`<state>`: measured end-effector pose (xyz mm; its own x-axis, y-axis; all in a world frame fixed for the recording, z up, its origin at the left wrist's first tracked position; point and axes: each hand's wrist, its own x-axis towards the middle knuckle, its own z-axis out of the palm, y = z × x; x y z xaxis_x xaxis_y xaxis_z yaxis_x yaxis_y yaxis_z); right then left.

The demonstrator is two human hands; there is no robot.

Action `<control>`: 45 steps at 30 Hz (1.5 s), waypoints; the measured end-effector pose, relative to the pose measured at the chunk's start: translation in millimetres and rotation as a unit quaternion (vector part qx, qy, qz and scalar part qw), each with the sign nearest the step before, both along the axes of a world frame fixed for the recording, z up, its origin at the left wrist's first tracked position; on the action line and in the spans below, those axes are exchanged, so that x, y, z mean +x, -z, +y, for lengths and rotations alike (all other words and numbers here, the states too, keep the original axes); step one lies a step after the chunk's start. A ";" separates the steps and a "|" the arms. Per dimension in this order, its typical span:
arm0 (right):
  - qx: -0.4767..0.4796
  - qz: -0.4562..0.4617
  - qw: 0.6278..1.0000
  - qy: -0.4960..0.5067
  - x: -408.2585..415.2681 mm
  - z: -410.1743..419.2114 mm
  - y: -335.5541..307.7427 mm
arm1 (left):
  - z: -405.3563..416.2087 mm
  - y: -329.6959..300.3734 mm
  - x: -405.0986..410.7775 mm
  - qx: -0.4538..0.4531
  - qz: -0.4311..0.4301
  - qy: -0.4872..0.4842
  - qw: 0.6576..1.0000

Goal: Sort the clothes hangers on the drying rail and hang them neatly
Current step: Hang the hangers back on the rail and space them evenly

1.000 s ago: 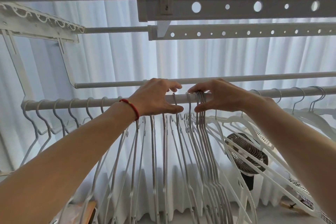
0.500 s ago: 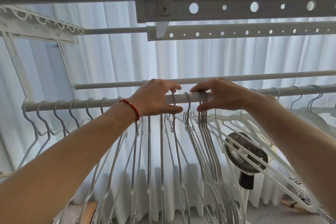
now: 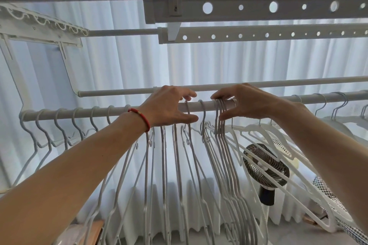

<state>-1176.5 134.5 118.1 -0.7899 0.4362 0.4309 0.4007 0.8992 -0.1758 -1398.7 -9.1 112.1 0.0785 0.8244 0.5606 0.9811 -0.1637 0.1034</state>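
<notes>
A white drying rail [image 3: 63, 112] runs across the view with many thin grey hangers on it. My left hand [image 3: 167, 105] curls over the rail, and its fingertips and thumb pinch one hanger hook [image 3: 187, 108]. A single hook [image 3: 202, 109] hangs free between my hands. My right hand [image 3: 251, 103] pinches a tight bunch of hooks [image 3: 220, 109], fingers on top and thumb below. Left of my hands, several hooks [image 3: 59, 123] sit evenly spaced. White plastic hangers [image 3: 278, 145] hang slanted and tangled under my right wrist.
A second thin rail [image 3: 258, 85] runs just behind the hands. Two perforated bars [image 3: 258, 8] cross overhead, with a folded rack frame [image 3: 39, 26] at the upper left. White curtains [image 3: 239, 59] fill the background. A dark fan [image 3: 264, 167] stands low at the right.
Both hands stay at the same spot on the rail. The hooks between and under them have slid slightly left, and the hanger bodies have swung a little.
</notes>
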 end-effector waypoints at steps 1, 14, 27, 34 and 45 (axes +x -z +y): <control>0.000 0.001 1.000 0.000 0.7 0.5 0.2 | 0.4 -0.2 0.0 0.000 -0.001 0.001 1.000; 0.001 -0.003 1.000 0.000 9.9 9.1 -0.5 | 17.6 2.4 15.1 0.004 0.002 0.005 1.000; -0.010 0.011 1.000 -0.009 16.3 15.7 0.0 | 47.8 -7.1 40.4 -0.013 0.036 0.013 0.999; -0.011 0.011 1.000 -0.011 18.7 17.6 0.0 | 52.3 -8.7 44.2 -0.010 0.044 0.014 0.999; -0.028 0.024 0.999 0.028 27.1 10.6 0.0 | 51.9 -10.7 38.0 -0.039 0.018 0.048 0.998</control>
<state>-1149.4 145.1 118.1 -0.7423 0.5044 0.4411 0.4409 0.8634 -0.2454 -1360.7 42.8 122.7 0.1782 0.8531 0.4903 0.9647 -0.2496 0.0837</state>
